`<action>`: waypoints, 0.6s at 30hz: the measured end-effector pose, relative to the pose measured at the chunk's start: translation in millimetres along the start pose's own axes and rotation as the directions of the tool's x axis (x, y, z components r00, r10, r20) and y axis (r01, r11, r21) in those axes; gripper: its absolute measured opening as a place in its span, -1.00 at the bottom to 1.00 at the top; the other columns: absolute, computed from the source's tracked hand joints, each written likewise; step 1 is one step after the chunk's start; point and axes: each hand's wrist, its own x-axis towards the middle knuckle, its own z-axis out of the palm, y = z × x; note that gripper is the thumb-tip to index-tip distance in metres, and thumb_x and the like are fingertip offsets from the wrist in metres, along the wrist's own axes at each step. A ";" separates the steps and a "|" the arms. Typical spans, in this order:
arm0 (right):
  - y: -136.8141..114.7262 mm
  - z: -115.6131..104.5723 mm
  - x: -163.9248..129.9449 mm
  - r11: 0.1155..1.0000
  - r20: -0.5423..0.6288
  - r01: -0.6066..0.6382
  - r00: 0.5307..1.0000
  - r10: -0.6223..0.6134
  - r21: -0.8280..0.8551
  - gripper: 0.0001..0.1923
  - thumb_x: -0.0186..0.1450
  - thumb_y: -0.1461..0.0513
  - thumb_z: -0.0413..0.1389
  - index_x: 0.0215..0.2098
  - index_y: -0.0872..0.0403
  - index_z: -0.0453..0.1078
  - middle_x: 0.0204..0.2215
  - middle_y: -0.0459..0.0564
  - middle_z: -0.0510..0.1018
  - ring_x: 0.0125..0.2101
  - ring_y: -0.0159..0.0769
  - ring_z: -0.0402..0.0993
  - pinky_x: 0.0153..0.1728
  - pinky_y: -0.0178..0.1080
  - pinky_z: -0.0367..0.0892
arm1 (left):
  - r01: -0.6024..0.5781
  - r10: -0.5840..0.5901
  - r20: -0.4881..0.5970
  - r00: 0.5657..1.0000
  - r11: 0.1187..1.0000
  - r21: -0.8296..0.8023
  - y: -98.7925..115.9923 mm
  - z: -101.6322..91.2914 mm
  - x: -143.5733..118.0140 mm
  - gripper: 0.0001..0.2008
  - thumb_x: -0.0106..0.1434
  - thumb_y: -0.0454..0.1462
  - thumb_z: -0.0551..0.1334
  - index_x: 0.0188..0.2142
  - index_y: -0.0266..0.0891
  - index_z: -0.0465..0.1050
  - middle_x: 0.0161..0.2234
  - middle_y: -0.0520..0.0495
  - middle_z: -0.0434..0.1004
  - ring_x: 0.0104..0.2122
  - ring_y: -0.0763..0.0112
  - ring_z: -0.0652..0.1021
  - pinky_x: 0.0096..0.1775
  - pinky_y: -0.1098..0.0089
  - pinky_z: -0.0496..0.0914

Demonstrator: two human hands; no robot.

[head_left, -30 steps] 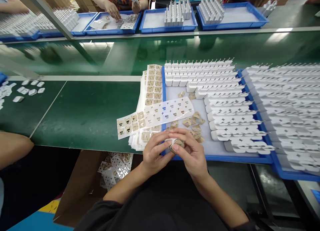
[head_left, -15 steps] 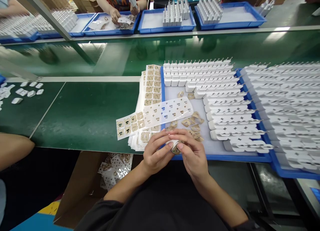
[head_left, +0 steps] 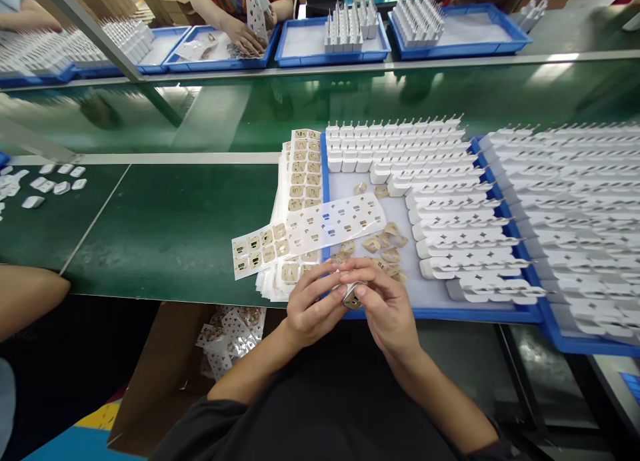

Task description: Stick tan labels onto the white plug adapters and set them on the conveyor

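Observation:
Both hands meet at the near edge of the blue tray (head_left: 430, 314). My left hand (head_left: 315, 301) and my right hand (head_left: 385, 301) are closed around one white plug charger (head_left: 353, 297), whose end face with a tan sticker and small slots points towards me. Most of its body is hidden by my fingers. Just beyond my hands lie peeled tan sticker pieces (head_left: 389, 240). A partly used sticker sheet (head_left: 335, 221) rests slantwise over the stack of sheets (head_left: 305, 174) and the tray's left rim.
Rows of white plug chargers (head_left: 440, 201) fill much of the tray, and a second full tray (head_left: 590, 234) adjoins on the right. Small white pieces (head_left: 55, 181) lie far left. Below is a cardboard box (head_left: 165, 374). Across the bench, a co-worker's hand (head_left: 245, 38) is over another tray.
My hands stay nearly in place on the charger. Across the bench, the co-worker now holds up a perforated sheet, and another person's hand has appeared at the top right.

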 end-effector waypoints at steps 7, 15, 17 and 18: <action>-19.8 -21.2 10.3 0.961 0.248 0.033 0.968 0.038 -0.274 -0.76 0.30 0.24 0.22 -0.06 -0.08 0.48 -0.01 0.02 0.59 0.12 -0.10 0.44 0.12 0.00 0.38 | 0.091 -0.087 0.041 0.995 0.991 -0.094 -1.9 -3.5 2.1 -0.56 0.25 -0.34 0.34 0.10 -0.16 0.33 -0.10 -0.21 0.62 -0.05 0.18 0.63 -0.10 0.11 0.58; -20.0 -30.0 12.0 0.658 0.313 0.474 0.880 -0.356 -0.585 -0.78 0.30 0.38 0.16 -0.15 -0.05 0.44 -0.08 0.02 0.62 0.02 -0.11 0.49 0.04 0.03 0.41 | 0.226 -0.208 0.132 0.969 0.963 -0.147 5.6 -8.3 2.1 -0.51 0.18 -0.35 0.39 0.09 -0.21 0.35 -0.09 -0.25 0.61 -0.09 0.19 0.63 -0.10 0.20 0.57; -20.8 -30.0 5.7 0.611 0.371 0.570 0.822 -0.432 -0.550 -0.76 0.28 0.39 0.17 -0.16 -0.05 0.43 -0.16 0.02 0.61 -0.10 -0.12 0.53 -0.06 -0.01 0.46 | 0.328 -0.309 0.142 0.940 0.934 -0.139 5.9 -10.1 0.0 -0.54 0.18 -0.33 0.38 0.07 -0.21 0.36 -0.08 -0.24 0.61 -0.08 0.19 0.63 -0.07 0.21 0.56; -21.2 -31.0 2.1 0.639 0.373 0.582 0.813 -0.447 -0.502 -0.77 0.28 0.37 0.16 -0.16 -0.06 0.41 -0.22 0.00 0.60 -0.17 -0.14 0.54 -0.13 -0.03 0.48 | 0.379 -0.363 0.133 0.922 0.916 -0.128 4.5 -11.6 -1.1 -0.56 0.18 -0.33 0.38 0.05 -0.21 0.37 -0.08 -0.23 0.61 -0.07 0.19 0.63 -0.05 0.21 0.54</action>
